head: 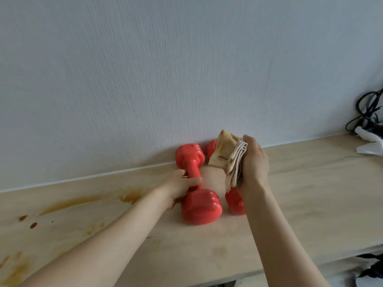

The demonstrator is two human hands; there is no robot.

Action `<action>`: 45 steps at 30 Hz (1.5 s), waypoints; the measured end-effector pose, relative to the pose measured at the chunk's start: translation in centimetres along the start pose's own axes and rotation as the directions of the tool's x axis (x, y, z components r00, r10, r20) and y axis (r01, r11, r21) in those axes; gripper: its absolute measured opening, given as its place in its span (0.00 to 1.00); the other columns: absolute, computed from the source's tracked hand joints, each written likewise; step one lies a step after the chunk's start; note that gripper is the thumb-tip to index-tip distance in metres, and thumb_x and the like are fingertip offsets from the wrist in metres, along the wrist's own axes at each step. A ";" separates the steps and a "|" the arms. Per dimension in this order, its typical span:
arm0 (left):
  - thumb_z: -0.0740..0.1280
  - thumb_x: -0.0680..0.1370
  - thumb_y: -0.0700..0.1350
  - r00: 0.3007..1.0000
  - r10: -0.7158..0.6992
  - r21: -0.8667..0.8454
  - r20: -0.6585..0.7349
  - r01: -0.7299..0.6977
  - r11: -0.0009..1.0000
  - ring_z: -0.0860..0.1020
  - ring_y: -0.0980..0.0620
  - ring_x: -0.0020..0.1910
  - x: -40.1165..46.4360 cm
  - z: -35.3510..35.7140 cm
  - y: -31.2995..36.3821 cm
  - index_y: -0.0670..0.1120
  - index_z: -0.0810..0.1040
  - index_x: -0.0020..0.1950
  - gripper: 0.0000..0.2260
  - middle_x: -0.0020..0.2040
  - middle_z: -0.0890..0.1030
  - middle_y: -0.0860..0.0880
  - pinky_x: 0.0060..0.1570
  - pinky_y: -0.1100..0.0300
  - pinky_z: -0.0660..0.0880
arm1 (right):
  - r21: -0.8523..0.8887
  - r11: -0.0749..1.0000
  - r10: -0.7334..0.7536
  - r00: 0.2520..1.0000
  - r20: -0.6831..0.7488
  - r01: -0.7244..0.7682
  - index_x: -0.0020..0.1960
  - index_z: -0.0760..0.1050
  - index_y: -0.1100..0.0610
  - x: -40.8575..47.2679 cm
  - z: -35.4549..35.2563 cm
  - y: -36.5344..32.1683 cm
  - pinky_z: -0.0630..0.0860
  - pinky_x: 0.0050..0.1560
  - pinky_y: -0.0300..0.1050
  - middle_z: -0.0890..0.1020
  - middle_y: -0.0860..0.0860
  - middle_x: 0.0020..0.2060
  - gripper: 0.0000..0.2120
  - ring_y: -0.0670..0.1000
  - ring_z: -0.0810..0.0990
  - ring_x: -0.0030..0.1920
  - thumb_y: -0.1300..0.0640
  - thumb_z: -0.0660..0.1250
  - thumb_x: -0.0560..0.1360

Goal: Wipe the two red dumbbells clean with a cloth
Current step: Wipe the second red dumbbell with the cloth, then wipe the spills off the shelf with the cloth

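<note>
A: What's happening nearest the cam?

B: Two bare forearms are reaching out over the pale wooden table (300, 204), which is carrying brown spill stains (68, 204) on its left side. Left hand (179, 188) is wrapping its fingers round the handle of the left glossy red plastic-coated dumbbell (196, 183), which is lying on the table w/ one end pointing at the wall.

A: And the right?

B: Right hand (253, 164) is gripping a folded, stained beige cloth (227, 157), holding it just above the second red dumbbell (235, 200). That one's lying just beside the first, parallel, mostly hidden behind cloth & wrist; its far end is peeking out near the white textured wall (186, 69).

A: So which step?

B: Prob. starting the wipe – left is steadying the first dumbbell, cloth isn't touching either yet, as far as I can tell. Next move needs the cloth brought down onto a red head & rubbed along, w/ left turning it to expose all sides.

A: Anything further back?

B: Black cables (366, 108) & white crumpled material (370, 143) at far right.
</note>
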State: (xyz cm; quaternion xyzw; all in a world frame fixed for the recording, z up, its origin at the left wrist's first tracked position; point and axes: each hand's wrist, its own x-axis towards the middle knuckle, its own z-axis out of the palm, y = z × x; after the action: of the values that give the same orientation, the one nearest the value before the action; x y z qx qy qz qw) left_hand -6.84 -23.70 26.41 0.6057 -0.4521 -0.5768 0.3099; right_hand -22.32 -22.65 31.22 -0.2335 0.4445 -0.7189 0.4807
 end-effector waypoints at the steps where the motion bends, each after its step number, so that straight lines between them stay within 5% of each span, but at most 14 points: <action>1: 0.68 0.75 0.37 1.000 0.003 -0.032 -0.007 -0.003 0.999 0.74 0.54 0.35 0.0 0.0 -0.1 0.43 0.75 0.51 0.06 0.40 0.77 0.47 0.24 0.71 0.70 | 0.004 1.000 0.011 1.000 0.001 -0.011 0.31 0.70 0.53 0.0 0.0 0.0 0.68 0.39 0.47 0.71 0.45 0.24 0.14 0.48 0.70 0.32 0.57 0.63 0.75; 6: 0.68 0.75 0.36 0.999 0.023 -0.109 -0.030 -0.026 0.994 0.74 0.54 0.33 0.2 0.7 0.0 0.40 0.74 0.55 0.10 0.40 0.76 0.47 0.22 0.70 0.69 | 0.077 0.987 0.136 0.990 0.048 -0.139 0.36 0.74 0.56 -0.2 0.4 0.6 0.69 0.43 0.50 0.72 0.53 0.33 0.07 0.54 0.72 0.40 0.52 0.66 0.66; 10: 0.68 0.75 0.37 0.998 0.046 -0.100 -0.032 -0.049 0.994 0.75 0.55 0.33 -0.2 1.0 0.0 0.39 0.75 0.57 0.11 0.40 0.77 0.47 0.24 0.69 0.71 | 0.086 0.977 0.189 0.979 0.073 -0.195 0.44 0.78 0.59 -0.2 0.5 1.0 0.76 0.50 0.57 0.78 0.58 0.40 0.14 0.56 0.78 0.43 0.51 0.68 0.62; 13: 0.67 0.76 0.38 0.997 0.067 -0.089 -0.042 -0.071 0.993 0.75 0.59 0.28 -1.1 0.7 0.0 0.43 0.76 0.49 0.03 0.37 0.76 0.49 0.25 0.69 0.70 | 0.115 0.959 0.237 0.957 0.165 -0.258 0.39 0.77 0.58 -0.9 0.9 1.2 0.76 0.45 0.51 0.76 0.55 0.36 0.08 0.55 0.78 0.40 0.54 0.67 0.65; 17: 0.69 0.73 0.42 0.935 0.193 0.106 -0.298 -0.169 0.980 0.75 0.51 0.40 -2.9 -2.4 -1.2 0.49 0.75 0.41 0.04 0.41 0.76 0.46 0.43 0.57 0.75 | 0.086 0.943 0.287 0.917 0.277 -0.321 0.33 0.71 0.55 -2.6 2.3 1.7 0.72 0.40 0.46 0.72 0.51 0.30 0.08 0.51 0.75 0.33 0.56 0.64 0.71; 20: 0.69 0.75 0.39 0.835 0.317 0.316 -0.449 -0.183 0.931 0.79 0.49 0.49 -6.3 -5.9 -3.2 0.44 0.79 0.54 0.08 0.50 0.81 0.46 0.56 0.55 0.73 | -0.097 0.974 0.225 0.903 0.365 -0.203 0.39 0.78 0.56 -4.6 3.7 2.3 0.74 0.50 0.49 0.80 0.53 0.39 0.08 0.53 0.80 0.44 0.51 0.67 0.66; 22: 0.67 0.75 0.39 0.795 0.355 0.414 -0.492 -0.145 0.899 0.79 0.50 0.54 -9.0 -7.9 -4.7 0.46 0.80 0.55 0.09 0.54 0.82 0.48 0.58 0.58 0.73 | -0.296 0.955 0.116 0.892 0.436 0.020 0.52 0.80 0.56 -6.5 4.5 3.2 0.73 0.57 0.47 0.83 0.51 0.49 0.14 0.51 0.80 0.53 0.51 0.67 0.69; 24: 0.65 0.76 0.41 0.783 0.359 0.483 -0.508 -0.086 0.871 0.78 0.51 0.58 -11.4 -9.3 -6.3 0.50 0.79 0.56 0.10 0.57 0.81 0.51 0.58 0.58 0.73 | -0.498 0.794 -0.012 0.828 0.561 0.349 0.60 0.75 0.55 -9.1 4.9 4.7 0.72 0.59 0.45 0.81 0.51 0.53 0.15 0.50 0.78 0.55 0.55 0.62 0.76; 26: 0.63 0.78 0.42 0.789 0.351 0.542 -0.505 -0.026 0.840 0.75 0.52 0.61 -13.0 -10.2 -7.9 0.51 0.77 0.59 0.11 0.61 0.78 0.52 0.57 0.61 0.70 | -0.648 0.492 -0.029 0.755 0.655 0.581 0.63 0.72 0.53 -11.7 4.7 6.9 0.71 0.58 0.48 0.76 0.54 0.56 0.16 0.54 0.74 0.59 0.53 0.60 0.76; 29: 0.62 0.79 0.43 0.798 0.370 0.627 -0.476 0.013 0.779 0.73 0.52 0.63 -14.8 -11.0 -10.0 0.50 0.75 0.63 0.12 0.65 0.74 0.52 0.55 0.63 0.67 | -0.747 0.113 0.211 0.718 0.663 0.656 0.72 0.61 0.53 -15.5 3.2 10.3 0.65 0.65 0.54 0.68 0.56 0.66 0.24 0.59 0.63 0.68 0.48 0.56 0.77; 31: 0.61 0.80 0.43 0.798 0.380 0.640 -0.468 0.010 0.769 0.73 0.52 0.64 -15.4 -11.5 -10.9 0.50 0.75 0.63 0.12 0.66 0.74 0.52 0.55 0.62 0.68 | -0.716 0.018 0.164 0.705 0.691 0.698 0.74 0.58 0.54 -16.9 1.9 11.3 0.59 0.70 0.57 0.65 0.57 0.70 0.27 0.60 0.61 0.71 0.46 0.52 0.78; 34: 0.61 0.80 0.44 0.784 0.414 0.628 -0.462 -0.040 0.777 0.73 0.52 0.62 -15.7 -11.6 -10.8 0.49 0.76 0.62 0.11 0.64 0.74 0.52 0.53 0.63 0.68 | -0.737 0.111 0.024 0.739 0.673 0.667 0.72 0.62 0.59 -17.3 0.2 10.5 0.62 0.69 0.52 0.66 0.57 0.70 0.22 0.59 0.63 0.70 0.53 0.55 0.79; 41: 0.61 0.80 0.44 0.761 0.610 0.679 -0.219 -0.330 0.655 0.73 0.52 0.62 -14.1 -7.8 -8.5 0.46 0.78 0.61 0.12 0.63 0.76 0.50 0.55 0.66 0.65 | -0.738 0.047 0.436 0.651 0.622 0.674 0.67 0.69 0.58 -16.0 0.6 8.5 0.67 0.66 0.47 0.69 0.53 0.69 0.19 0.56 0.67 0.69 0.62 0.54 0.77; 45: 0.57 0.82 0.43 0.833 0.551 0.693 -0.050 -0.368 0.620 0.68 0.54 0.69 -11.6 -4.7 -8.8 0.48 0.71 0.70 0.16 0.71 0.69 0.53 0.63 0.68 0.61 | -0.833 0.221 0.233 0.802 0.550 0.507 0.56 0.79 0.59 -14.6 -0.3 7.5 0.73 0.49 0.49 0.82 0.56 0.50 0.18 0.58 0.78 0.52 0.68 0.56 0.72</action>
State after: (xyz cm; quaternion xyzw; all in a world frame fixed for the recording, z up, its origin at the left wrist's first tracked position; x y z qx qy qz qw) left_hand 0.34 -10.42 24.03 0.6065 -0.7213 -0.1961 0.2710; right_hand -12.65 -10.48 25.90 -0.7228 0.5978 -0.2203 0.2679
